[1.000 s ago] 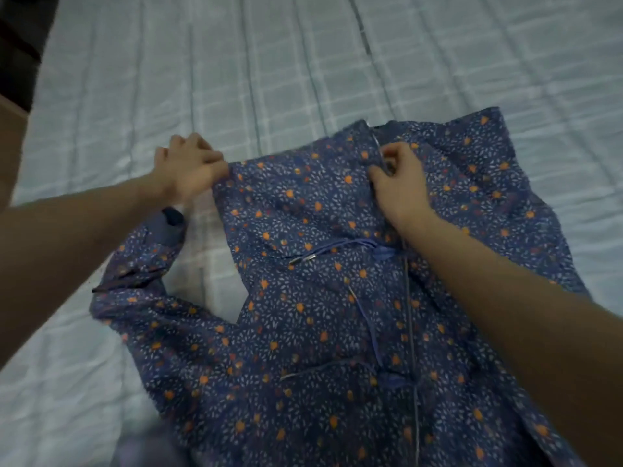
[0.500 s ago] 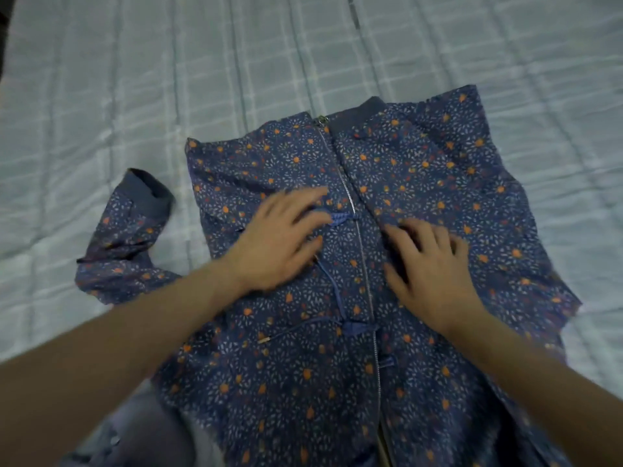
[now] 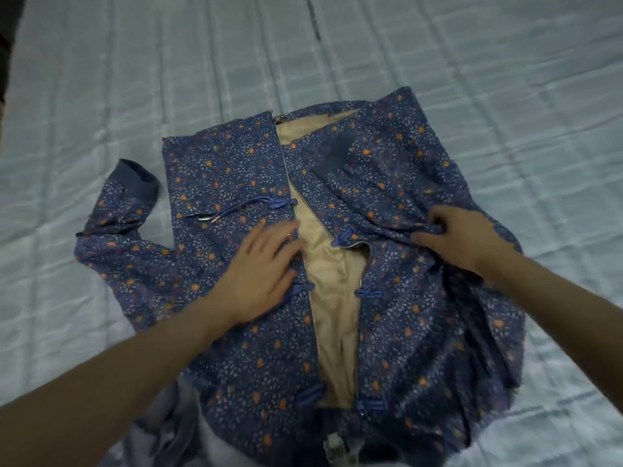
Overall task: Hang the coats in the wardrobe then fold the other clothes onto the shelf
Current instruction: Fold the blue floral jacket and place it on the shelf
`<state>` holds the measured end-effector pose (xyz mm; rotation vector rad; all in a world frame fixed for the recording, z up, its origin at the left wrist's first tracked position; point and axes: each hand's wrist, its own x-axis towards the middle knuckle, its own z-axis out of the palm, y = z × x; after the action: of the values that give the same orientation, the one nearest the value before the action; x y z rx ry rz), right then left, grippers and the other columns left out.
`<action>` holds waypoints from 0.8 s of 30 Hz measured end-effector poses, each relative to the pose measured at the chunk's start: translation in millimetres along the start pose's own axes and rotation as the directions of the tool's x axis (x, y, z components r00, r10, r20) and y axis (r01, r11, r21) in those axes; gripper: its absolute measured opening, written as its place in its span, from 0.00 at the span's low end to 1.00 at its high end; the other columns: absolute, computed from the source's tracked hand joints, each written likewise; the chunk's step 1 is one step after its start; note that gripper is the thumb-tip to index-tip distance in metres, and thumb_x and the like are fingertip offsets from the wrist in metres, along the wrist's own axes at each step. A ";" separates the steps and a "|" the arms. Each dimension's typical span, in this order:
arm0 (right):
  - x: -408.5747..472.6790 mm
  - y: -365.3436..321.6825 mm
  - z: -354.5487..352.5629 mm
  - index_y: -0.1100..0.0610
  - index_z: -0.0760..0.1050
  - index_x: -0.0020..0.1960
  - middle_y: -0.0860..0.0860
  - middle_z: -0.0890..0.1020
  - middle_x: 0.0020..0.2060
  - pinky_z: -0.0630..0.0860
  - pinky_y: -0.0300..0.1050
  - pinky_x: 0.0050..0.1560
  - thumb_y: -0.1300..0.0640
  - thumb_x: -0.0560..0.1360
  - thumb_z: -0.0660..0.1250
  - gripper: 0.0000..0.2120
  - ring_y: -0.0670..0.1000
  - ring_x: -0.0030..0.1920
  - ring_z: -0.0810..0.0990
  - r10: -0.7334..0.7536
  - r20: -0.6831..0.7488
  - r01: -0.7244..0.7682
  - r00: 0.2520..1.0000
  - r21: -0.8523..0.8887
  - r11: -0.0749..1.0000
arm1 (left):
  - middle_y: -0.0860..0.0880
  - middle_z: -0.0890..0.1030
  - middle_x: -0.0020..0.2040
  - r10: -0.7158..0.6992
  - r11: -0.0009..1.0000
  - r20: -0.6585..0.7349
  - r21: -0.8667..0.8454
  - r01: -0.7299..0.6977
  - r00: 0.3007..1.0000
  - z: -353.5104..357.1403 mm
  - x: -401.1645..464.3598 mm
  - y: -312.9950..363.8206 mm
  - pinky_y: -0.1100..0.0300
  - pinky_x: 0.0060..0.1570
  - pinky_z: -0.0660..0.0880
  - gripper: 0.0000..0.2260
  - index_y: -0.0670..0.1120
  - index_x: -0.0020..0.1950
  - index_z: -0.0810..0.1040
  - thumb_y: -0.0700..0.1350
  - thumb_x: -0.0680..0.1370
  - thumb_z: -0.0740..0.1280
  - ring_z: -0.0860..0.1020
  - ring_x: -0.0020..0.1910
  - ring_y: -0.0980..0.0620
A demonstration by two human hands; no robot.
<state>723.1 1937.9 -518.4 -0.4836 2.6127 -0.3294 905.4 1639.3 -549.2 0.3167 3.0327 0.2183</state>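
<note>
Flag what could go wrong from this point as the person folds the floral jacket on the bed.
1. The jacket lies unzipped with its tan lining exposed, so the fronts may slide apart and fold crooked.
2. The right hand bunches the sleeve fabric over the front; creases could get folded in.
3. The left sleeve lies crumpled beside the body while the left hand presses flat, so it may be folded unevenly.

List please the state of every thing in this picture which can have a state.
jacket: lying front up on the bed, zipper open, beige lining showing
left sleeve: spread out to the side
right sleeve: folded across the front
left hand: flat, open, pressing the jacket
right hand: pinching the right sleeve
bed cover: spread flat
</note>
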 end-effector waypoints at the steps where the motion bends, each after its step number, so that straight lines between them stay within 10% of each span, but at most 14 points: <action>1: 1.8 -5.9 1.5 0.56 0.71 0.49 0.53 0.75 0.39 0.76 0.53 0.41 0.45 0.76 0.68 0.15 0.54 0.37 0.75 0.016 0.012 -0.014 1.000 -0.126 0.992 | 0.45 0.63 0.74 0.108 0.994 -0.025 -0.029 -0.109 0.994 0.6 1.9 24.4 0.45 0.72 0.56 0.21 0.47 0.70 0.67 0.49 0.77 0.60 0.63 0.72 0.43; 4: 7.0 -29.3 9.8 0.57 0.65 0.65 0.59 0.71 0.61 0.72 0.60 0.56 0.43 0.75 0.65 0.25 0.62 0.55 0.75 0.041 -0.085 -0.063 0.996 -0.288 0.956 | 0.47 0.60 0.77 0.314 0.949 0.080 -0.046 -0.311 0.946 10.4 15.4 84.2 0.47 0.75 0.52 0.20 0.50 0.72 0.64 0.51 0.80 0.58 0.57 0.76 0.46; 10: 7.0 -34.1 -8.6 0.57 0.74 0.57 0.63 0.80 0.55 0.74 0.55 0.52 0.50 0.79 0.56 0.14 0.65 0.54 0.78 0.027 -0.240 0.013 0.970 0.162 0.987 | 0.54 0.45 0.80 0.001 0.991 0.410 -0.120 0.053 0.912 27.6 42.5 122.2 0.46 0.76 0.42 0.25 0.59 0.79 0.45 0.61 0.83 0.46 0.42 0.78 0.52; 14: -11.9 45.3 -63.7 0.65 0.73 0.63 0.66 0.76 0.61 0.66 0.53 0.59 0.60 0.81 0.51 0.18 0.66 0.62 0.73 0.503 -0.464 -0.133 0.729 0.625 0.769 | 0.51 0.57 0.77 0.012 1.000 0.393 -0.026 -0.002 0.920 21.0 49.4 123.1 0.47 0.70 0.57 0.24 0.57 0.78 0.52 0.61 0.82 0.47 0.56 0.74 0.46; 20: -55.3 213.5 -32.2 0.63 0.57 0.75 0.62 0.66 0.71 0.66 0.57 0.69 0.40 0.75 0.53 0.37 0.59 0.71 0.66 0.933 -0.126 -0.369 0.338 0.894 0.255 | 0.48 0.69 0.64 -0.004 1.000 0.408 0.024 -0.007 0.913 4.1 64.5 128.9 0.48 0.59 0.68 0.20 0.53 0.72 0.61 0.59 0.83 0.48 0.69 0.63 0.43; 24: -104.6 175.6 -17.6 0.61 0.62 0.71 0.63 0.66 0.66 0.64 0.50 0.65 0.56 0.73 0.60 0.27 0.59 0.65 0.66 0.733 -0.597 -0.318 0.326 0.661 0.680 | 0.49 0.76 0.49 0.009 0.998 0.149 -0.069 0.001 0.989 -7.5 96.0 119.2 0.48 0.46 0.74 0.13 0.49 0.57 0.68 0.55 0.82 0.51 0.76 0.48 0.46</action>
<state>752.8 2140.9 -516.0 1.0328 3.1847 -1.1066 834.8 1774.0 -530.6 0.3183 2.8699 0.2859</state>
